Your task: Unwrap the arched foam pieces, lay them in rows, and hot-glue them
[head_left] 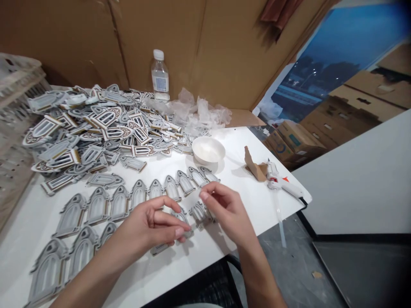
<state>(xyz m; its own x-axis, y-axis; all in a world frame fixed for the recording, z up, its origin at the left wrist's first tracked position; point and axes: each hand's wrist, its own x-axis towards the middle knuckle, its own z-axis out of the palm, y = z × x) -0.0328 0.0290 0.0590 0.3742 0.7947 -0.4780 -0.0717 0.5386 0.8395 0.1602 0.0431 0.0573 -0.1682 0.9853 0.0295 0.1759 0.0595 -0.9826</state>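
Observation:
A small piece of translucent film [192,199] spans the gap between my hands, above the table. My right hand [226,209] pinches its upper right edge between thumb and forefinger. Closed at thumb and middle finger, my left hand [152,222] holds the film's lower end, though the contact is partly hidden. Under my fingers lie grey arched window frames, one [199,213] near the right fingertips. Further arched frames [138,194] stand in a row across the table, backs up. Another row [84,252] lies nearer, partly covered by my left forearm.
A heap of loose arched frames [105,124] fills the back left, next to a white plastic basket [16,128]. Behind are a bottle [160,79], crumpled film [205,112] and a white bowl [208,150]. A glue gun [282,182] rests near the right table edge beside cardboard [256,167].

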